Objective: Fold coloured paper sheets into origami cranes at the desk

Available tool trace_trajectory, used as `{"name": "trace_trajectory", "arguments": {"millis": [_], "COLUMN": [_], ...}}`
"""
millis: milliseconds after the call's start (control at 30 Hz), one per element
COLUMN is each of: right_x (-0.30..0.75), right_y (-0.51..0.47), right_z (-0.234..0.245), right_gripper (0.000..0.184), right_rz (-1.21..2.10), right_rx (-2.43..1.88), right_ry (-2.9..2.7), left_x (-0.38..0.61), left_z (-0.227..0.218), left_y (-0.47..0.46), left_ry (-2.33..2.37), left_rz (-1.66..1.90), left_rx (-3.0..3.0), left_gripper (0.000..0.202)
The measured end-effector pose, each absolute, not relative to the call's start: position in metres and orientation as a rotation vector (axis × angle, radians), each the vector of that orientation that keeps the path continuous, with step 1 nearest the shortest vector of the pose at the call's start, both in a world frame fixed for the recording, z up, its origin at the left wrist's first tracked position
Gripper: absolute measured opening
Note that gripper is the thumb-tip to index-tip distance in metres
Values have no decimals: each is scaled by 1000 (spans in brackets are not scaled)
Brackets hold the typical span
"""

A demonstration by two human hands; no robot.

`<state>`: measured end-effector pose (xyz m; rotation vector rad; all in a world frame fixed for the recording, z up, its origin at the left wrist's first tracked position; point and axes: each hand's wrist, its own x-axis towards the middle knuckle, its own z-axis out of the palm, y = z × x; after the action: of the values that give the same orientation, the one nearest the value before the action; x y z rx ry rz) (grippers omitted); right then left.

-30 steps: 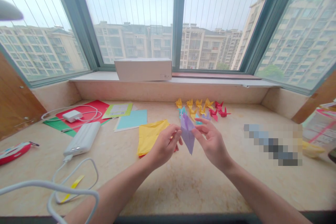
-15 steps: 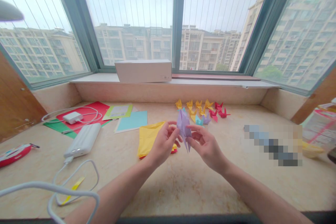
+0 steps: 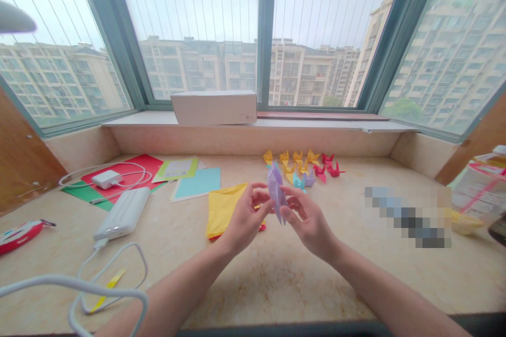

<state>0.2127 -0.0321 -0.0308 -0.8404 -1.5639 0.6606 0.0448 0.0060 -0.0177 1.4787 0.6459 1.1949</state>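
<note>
A folded piece of purple origami paper (image 3: 275, 189) is held upright above the counter, its pointed ends up and down. My left hand (image 3: 253, 211) pinches its left side between thumb and fingers. On its right side, my right hand (image 3: 302, 213) grips it the same way. Beneath and behind my left hand lies a stack of yellow paper (image 3: 223, 210), with a red edge showing under it. Beyond my hands stand several finished paper cranes: yellow cranes (image 3: 284, 157), red cranes (image 3: 335, 169), a light blue crane (image 3: 299, 182) and a purple crane (image 3: 310, 178).
To the left lie blue paper (image 3: 200, 184), red paper (image 3: 138, 166), a white charger (image 3: 106, 179), a power bank (image 3: 123, 213) and a looped white cable (image 3: 110, 289). A white box (image 3: 213, 108) rests on the sill. A plastic container (image 3: 480, 184) stands at the right.
The purple paper has turned slightly between my hands and appears narrower. Both hands stay on it in nearly the same place. The view has shifted a little.
</note>
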Motion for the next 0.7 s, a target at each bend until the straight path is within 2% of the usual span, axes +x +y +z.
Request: {"name": "trace_trajectory", "arguments": {"millis": [200,400,567,700], "right_x": [215,216,216,217], "right_y": [-26,-23,-25,-26], "right_z": [-37,-39,-35,-33], "right_gripper": [37,45,41,37], "right_rz": [542,377,314,213], "right_rx": [-880,-920,-950,-971], "right_ry": [-1609,-1632,-1656,-1686], "left_x": [45,43,41,41], "left_z": [-18,-19,-24,-17], "left_y": [6,4,11,4], "left_ry": [650,779,875,897], "left_rz": [1195,1059,1156,1161], "left_rx": [1517,1657,1863,1987], "left_gripper": [25,27,12,12]}}
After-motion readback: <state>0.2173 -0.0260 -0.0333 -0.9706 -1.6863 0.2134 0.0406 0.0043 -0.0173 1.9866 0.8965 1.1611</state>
